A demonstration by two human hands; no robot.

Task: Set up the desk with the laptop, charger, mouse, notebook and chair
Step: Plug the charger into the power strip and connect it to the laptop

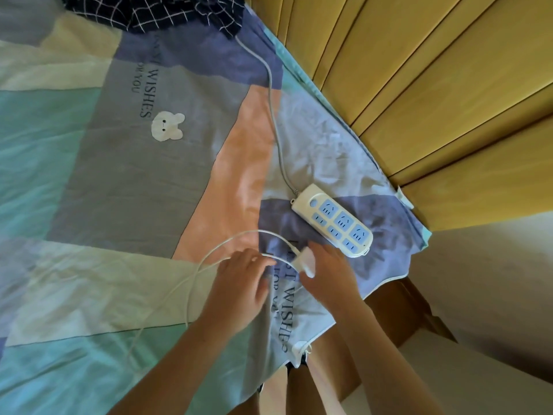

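Observation:
The white charger plug [307, 260] is gripped in my right hand [327, 274], just short of the near end of a white power strip [332, 220] with blue sockets that lies on the bed. My left hand [239, 283] holds the charger's white cable [209, 259], which loops across the sheet to the lower left. The plug is blurred and sits in none of the strip's sockets. No laptop, mouse, notebook or chair is in view.
A patchwork bed sheet [119, 175] covers the bed. The strip's grey cord [273, 115] runs up under a dark checked cloth [149, 10]. A yellow padded headboard [434, 85] stands at right; a wooden bed frame [398, 304] and pale floor lie lower right.

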